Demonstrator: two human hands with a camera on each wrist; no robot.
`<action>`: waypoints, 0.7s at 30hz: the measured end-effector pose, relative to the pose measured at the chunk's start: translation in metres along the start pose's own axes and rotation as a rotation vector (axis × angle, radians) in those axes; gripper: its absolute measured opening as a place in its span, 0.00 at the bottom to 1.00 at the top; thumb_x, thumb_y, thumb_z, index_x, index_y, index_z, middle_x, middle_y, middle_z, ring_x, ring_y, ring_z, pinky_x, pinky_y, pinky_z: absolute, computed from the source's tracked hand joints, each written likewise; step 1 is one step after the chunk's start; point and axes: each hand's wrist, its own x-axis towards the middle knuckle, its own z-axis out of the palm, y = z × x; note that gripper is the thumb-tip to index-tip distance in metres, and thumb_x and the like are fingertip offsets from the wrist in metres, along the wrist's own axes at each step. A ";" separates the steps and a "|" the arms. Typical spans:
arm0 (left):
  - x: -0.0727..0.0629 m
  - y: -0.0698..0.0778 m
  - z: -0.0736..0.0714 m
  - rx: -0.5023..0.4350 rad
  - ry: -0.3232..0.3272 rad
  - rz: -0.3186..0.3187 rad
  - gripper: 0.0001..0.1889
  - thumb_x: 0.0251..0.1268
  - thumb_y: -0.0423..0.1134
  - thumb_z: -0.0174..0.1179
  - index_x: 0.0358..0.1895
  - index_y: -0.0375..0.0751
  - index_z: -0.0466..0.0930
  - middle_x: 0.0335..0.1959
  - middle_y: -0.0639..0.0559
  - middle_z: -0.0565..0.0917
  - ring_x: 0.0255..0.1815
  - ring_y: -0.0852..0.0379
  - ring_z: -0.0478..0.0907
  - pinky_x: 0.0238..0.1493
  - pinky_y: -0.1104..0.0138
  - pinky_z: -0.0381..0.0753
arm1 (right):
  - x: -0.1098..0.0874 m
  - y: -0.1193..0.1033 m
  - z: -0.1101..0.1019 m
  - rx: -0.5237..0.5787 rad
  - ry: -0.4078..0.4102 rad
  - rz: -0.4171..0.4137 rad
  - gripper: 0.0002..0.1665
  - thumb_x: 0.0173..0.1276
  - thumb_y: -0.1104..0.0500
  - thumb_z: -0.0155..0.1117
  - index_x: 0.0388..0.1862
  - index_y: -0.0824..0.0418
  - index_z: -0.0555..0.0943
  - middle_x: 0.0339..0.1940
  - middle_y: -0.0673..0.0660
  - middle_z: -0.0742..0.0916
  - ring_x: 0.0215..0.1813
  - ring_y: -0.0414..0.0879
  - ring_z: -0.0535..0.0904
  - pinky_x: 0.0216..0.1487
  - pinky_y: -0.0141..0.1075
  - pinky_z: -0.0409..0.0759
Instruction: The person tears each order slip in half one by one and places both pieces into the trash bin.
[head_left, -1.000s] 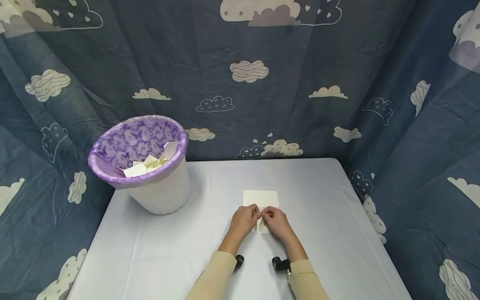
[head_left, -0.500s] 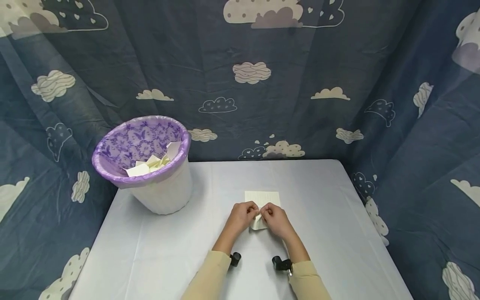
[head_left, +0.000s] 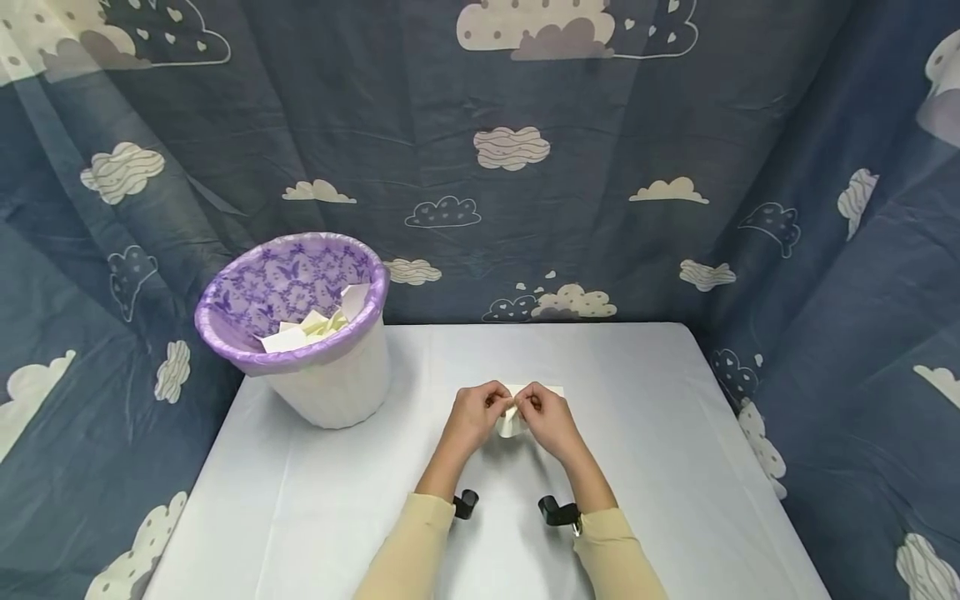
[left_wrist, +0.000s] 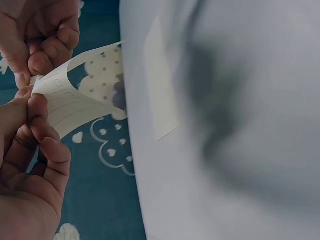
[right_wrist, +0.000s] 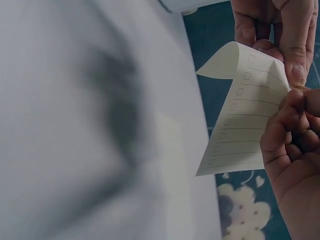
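A cream note sheet (head_left: 512, 423), ruled and printed with small checkboxes, is held up off the table by both hands. My left hand (head_left: 474, 415) and right hand (head_left: 550, 419) pinch it close together at one edge, fingertips nearly meeting. In the left wrist view the sheet (left_wrist: 67, 100) bends and its far end curves away. The right wrist view shows the ruled lines of the sheet (right_wrist: 247, 110) with one corner curled over. A second cream sheet (left_wrist: 160, 85) lies flat on the table, mostly hidden behind the hands in the head view.
A white bin (head_left: 337, 387) with a purple patterned liner (head_left: 292, 283) stands at the table's back left, holding several paper pieces (head_left: 311, 327). The white-covered table (head_left: 660, 475) is enclosed at the back and sides by a cloud-print curtain (head_left: 585, 225).
Both hands have risen and moved away from the person, lifting the pinched sheet off the table. The second sheet is now more covered. The head view has shifted slightly.
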 end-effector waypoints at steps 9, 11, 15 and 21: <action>0.007 0.012 -0.031 -0.018 0.089 0.060 0.06 0.75 0.41 0.67 0.37 0.47 0.89 0.30 0.54 0.89 0.30 0.63 0.78 0.35 0.71 0.80 | 0.014 -0.033 -0.001 0.000 0.038 -0.110 0.09 0.82 0.58 0.61 0.42 0.62 0.83 0.32 0.56 0.87 0.36 0.43 0.79 0.41 0.36 0.81; 0.008 0.015 -0.037 -0.021 0.111 0.078 0.06 0.74 0.42 0.67 0.38 0.46 0.89 0.30 0.54 0.89 0.29 0.63 0.78 0.34 0.71 0.80 | 0.016 -0.040 -0.001 -0.004 0.045 -0.141 0.09 0.82 0.58 0.61 0.42 0.61 0.83 0.33 0.56 0.88 0.36 0.44 0.80 0.42 0.36 0.81; 0.009 0.019 -0.047 -0.033 0.156 0.114 0.06 0.74 0.42 0.68 0.39 0.45 0.89 0.29 0.53 0.89 0.28 0.63 0.78 0.33 0.71 0.79 | 0.019 -0.054 -0.002 -0.012 0.060 -0.179 0.08 0.82 0.58 0.62 0.42 0.60 0.82 0.34 0.56 0.89 0.38 0.45 0.81 0.43 0.37 0.83; 0.008 0.020 -0.059 -0.038 0.214 0.139 0.06 0.72 0.41 0.69 0.38 0.44 0.89 0.27 0.52 0.88 0.26 0.63 0.77 0.30 0.72 0.77 | 0.022 -0.069 0.001 0.003 0.048 -0.203 0.08 0.82 0.57 0.61 0.43 0.60 0.82 0.36 0.57 0.90 0.42 0.49 0.85 0.47 0.46 0.87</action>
